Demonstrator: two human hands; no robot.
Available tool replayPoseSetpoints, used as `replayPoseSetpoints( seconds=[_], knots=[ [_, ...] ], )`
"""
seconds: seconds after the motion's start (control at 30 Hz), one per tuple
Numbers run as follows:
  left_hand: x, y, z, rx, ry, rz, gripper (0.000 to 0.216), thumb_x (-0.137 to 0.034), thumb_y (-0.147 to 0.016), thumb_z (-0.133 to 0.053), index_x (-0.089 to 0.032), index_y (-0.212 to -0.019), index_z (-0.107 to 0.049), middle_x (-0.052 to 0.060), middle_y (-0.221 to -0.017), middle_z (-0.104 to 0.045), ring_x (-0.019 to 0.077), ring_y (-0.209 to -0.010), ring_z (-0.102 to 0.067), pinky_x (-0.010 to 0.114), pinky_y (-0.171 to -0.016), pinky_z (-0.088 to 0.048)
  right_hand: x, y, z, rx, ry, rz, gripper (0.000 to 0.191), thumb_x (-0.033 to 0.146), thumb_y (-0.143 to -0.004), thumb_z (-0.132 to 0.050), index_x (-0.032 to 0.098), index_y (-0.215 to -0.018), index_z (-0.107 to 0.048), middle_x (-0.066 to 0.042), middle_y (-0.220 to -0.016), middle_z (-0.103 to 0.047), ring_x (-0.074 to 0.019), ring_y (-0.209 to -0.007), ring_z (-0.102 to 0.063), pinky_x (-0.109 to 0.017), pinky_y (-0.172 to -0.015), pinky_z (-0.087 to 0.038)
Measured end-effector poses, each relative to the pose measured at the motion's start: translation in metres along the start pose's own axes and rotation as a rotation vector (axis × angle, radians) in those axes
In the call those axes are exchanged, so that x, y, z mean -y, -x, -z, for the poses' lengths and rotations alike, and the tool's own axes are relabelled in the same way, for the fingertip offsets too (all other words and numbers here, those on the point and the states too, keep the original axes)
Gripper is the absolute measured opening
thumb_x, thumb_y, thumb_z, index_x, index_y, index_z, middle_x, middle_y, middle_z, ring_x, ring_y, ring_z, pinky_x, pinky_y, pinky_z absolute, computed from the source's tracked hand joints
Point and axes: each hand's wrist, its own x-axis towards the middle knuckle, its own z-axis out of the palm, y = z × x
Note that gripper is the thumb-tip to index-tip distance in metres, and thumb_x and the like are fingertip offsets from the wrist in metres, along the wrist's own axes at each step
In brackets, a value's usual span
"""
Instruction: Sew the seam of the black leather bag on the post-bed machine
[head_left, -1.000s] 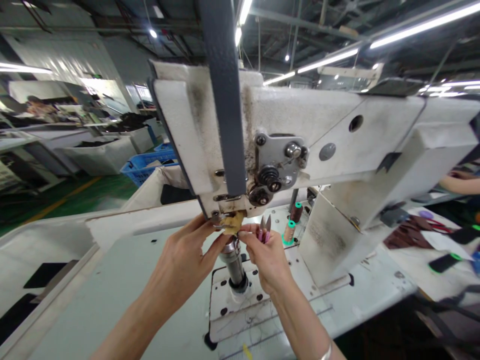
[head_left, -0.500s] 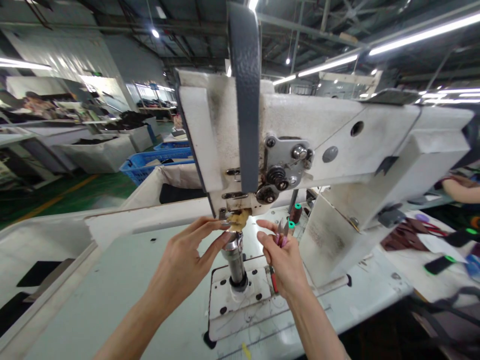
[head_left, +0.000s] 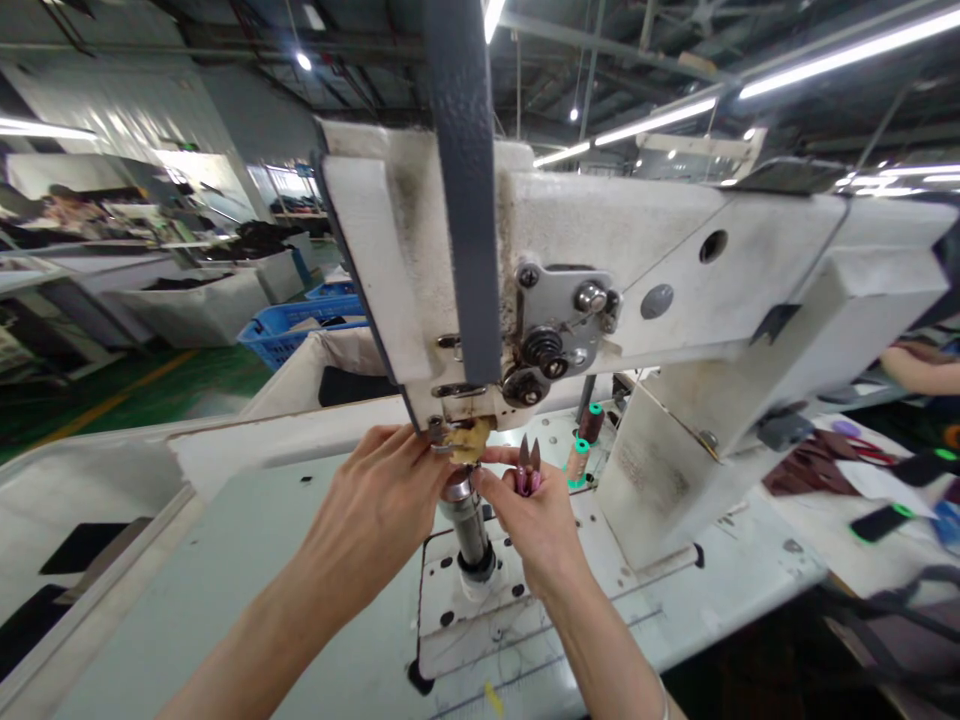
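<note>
The white post-bed sewing machine [head_left: 637, 235] stands in front of me, its metal post [head_left: 470, 530] rising from the base plate. My left hand [head_left: 386, 490] is at the left of the post top, fingers bent together under the machine head; their tips and anything between them are hidden. From the right, my right hand [head_left: 536, 515] reaches to the post top with thumb and index finger. Small thread snips [head_left: 529, 465] with pink handles are held in that hand, blades pointing up. A yellowish piece [head_left: 470, 440] sits at the needle area, just above my fingertips.
Thread spools [head_left: 579, 460] stand behind my right hand. A white bin [head_left: 97, 480] with dark pieces lies left, a blue basket [head_left: 277, 340] behind. On the right are a side table [head_left: 817, 520] with brown pieces and another person's arm [head_left: 919, 370].
My right hand has moved left to the post top with the snips. The left hand has turned and its fingers have closed in at the post. The view has shifted slightly.
</note>
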Motion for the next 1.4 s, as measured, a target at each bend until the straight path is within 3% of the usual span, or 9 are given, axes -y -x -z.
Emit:
replayPoseSetpoints(
  seconds=[0.33,0.53,0.77,0.87,0.97,1.07,1.17,1.27,1.4],
  knots=[
    [0.001,0.0,-0.002,-0.012,0.006,0.005,0.018,-0.02,-0.096,-0.048,-0.02,-0.091,-0.065,0.006,-0.089,-0.072,0.0255,-0.082,-0.065,0.039,-0.075,-0.048,-0.002,-0.004,-0.01,-0.067,-0.23,-0.072,0.014,0.021,-0.062,-0.077,0.013,-0.071,-0.069,0.011,-0.044,-0.04,-0.0034,-0.042,-0.025,-0.021,-0.043,-0.015],
    [0.002,0.009,-0.009,0.011,0.105,0.189,0.018,-0.028,-0.097,-0.049,-0.022,-0.106,-0.064,0.006,-0.102,-0.071,0.0235,-0.088,-0.066,0.035,-0.077,-0.051,-0.001,-0.011,-0.009,-0.038,-0.33,-0.139,0.01,0.018,-0.061,-0.073,0.013,-0.068,-0.07,0.012,-0.04,-0.036,-0.0021,-0.039,-0.017,-0.022,-0.042,-0.006],
    [-0.004,0.021,-0.002,-0.026,0.298,0.385,0.016,-0.032,-0.096,-0.056,-0.023,-0.109,-0.061,0.003,-0.115,-0.067,0.0043,-0.047,-0.051,0.023,-0.051,-0.046,-0.006,-0.007,0.015,0.082,-0.402,-0.232,0.023,0.027,-0.067,-0.079,0.015,-0.083,-0.067,0.013,-0.044,-0.033,-0.0021,-0.041,-0.016,-0.02,-0.042,-0.007],
    [-0.014,0.028,0.002,-0.134,0.321,0.348,0.015,-0.024,-0.093,-0.06,-0.024,-0.108,-0.062,0.002,-0.108,-0.067,0.011,-0.078,-0.066,0.022,-0.07,-0.053,-0.006,0.002,0.034,0.112,-0.42,-0.225,0.025,0.028,-0.069,-0.08,0.016,-0.086,-0.066,0.014,-0.044,-0.032,-0.0023,-0.042,-0.014,-0.02,-0.043,-0.007],
    [-0.03,0.033,0.0,-0.185,0.361,0.175,0.028,-0.012,-0.09,-0.062,-0.022,-0.116,-0.062,0.004,-0.115,-0.068,0.0156,-0.108,-0.065,0.029,-0.099,-0.05,-0.004,0.016,0.053,0.179,-0.356,-0.188,0.021,0.028,-0.072,-0.08,0.016,-0.083,-0.067,0.012,-0.047,-0.034,-0.0022,-0.042,-0.016,-0.021,-0.044,-0.01],
    [-0.048,0.036,-0.008,-0.124,0.367,-0.016,0.04,-0.009,-0.089,-0.062,-0.017,-0.128,-0.058,0.01,-0.128,-0.066,0.018,-0.114,-0.063,0.032,-0.1,-0.05,-0.001,0.033,0.068,0.341,-0.224,-0.153,0.02,0.029,-0.069,-0.082,0.015,-0.074,-0.069,0.009,-0.051,-0.04,-0.0027,-0.044,-0.022,-0.022,-0.045,-0.011],
    [-0.063,0.04,-0.017,-0.098,0.412,-0.114,0.026,-0.009,-0.091,-0.056,-0.017,-0.115,-0.063,0.006,-0.107,-0.073,0.0182,-0.103,-0.066,0.032,-0.093,-0.052,0.003,0.044,0.076,0.473,-0.08,-0.153,0.021,0.032,-0.069,-0.084,0.015,-0.071,-0.071,0.007,-0.05,-0.04,-0.005,-0.045,-0.026,-0.024,-0.045,-0.014],
    [-0.064,0.048,-0.02,-0.122,0.498,-0.065,0.026,-0.006,-0.093,-0.048,-0.02,-0.107,-0.065,0.001,-0.088,-0.074,0.0145,-0.09,-0.067,0.029,-0.082,-0.051,0.015,0.048,0.076,0.387,0.027,-0.049,0.019,0.033,-0.074,-0.083,0.019,-0.084,-0.075,0.008,-0.052,-0.039,-0.0067,-0.047,-0.027,-0.025,-0.047,-0.018],
    [-0.035,0.059,-0.015,-0.104,0.53,0.238,0.02,-0.015,-0.095,-0.051,-0.024,-0.105,-0.066,0.0,-0.089,-0.074,0.012,-0.082,-0.067,0.027,-0.078,-0.05,0.045,0.052,0.054,0.221,0.219,0.246,0.024,0.034,-0.084,-0.075,0.024,-0.107,-0.075,0.007,-0.056,-0.04,-0.0096,-0.051,-0.032,-0.027,-0.051,-0.024]
  ],
)
